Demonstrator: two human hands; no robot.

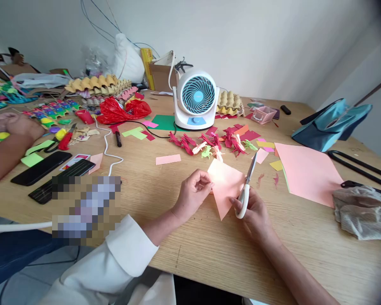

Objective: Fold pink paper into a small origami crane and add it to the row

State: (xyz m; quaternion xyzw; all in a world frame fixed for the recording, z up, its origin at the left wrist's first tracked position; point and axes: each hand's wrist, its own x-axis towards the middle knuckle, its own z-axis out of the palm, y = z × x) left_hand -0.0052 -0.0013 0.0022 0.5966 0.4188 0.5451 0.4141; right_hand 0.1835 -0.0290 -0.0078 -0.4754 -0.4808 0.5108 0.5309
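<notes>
My left hand [195, 190] pinches the left edge of a piece of light pink paper [225, 180], held just above the wooden table. In my right hand [257, 214] is a pair of white-handled scissors [246, 197], its blades pointing up and away at the paper's right side. The right thumb is close to the paper's lower part; whether it presses on it I cannot tell. Beyond the paper lie several twisted red, pink and green paper pieces [206, 142]. A small pink paper strip [168, 159] lies flat to the left.
A white fan [197, 99] stands behind the paper pieces. Large pink sheets [307, 173], a blue bag [332, 125] and a crumpled plastic bag [365, 212] are on the right. At left are phones [41, 167], a white cable [107, 148] and another person's arm [11, 148].
</notes>
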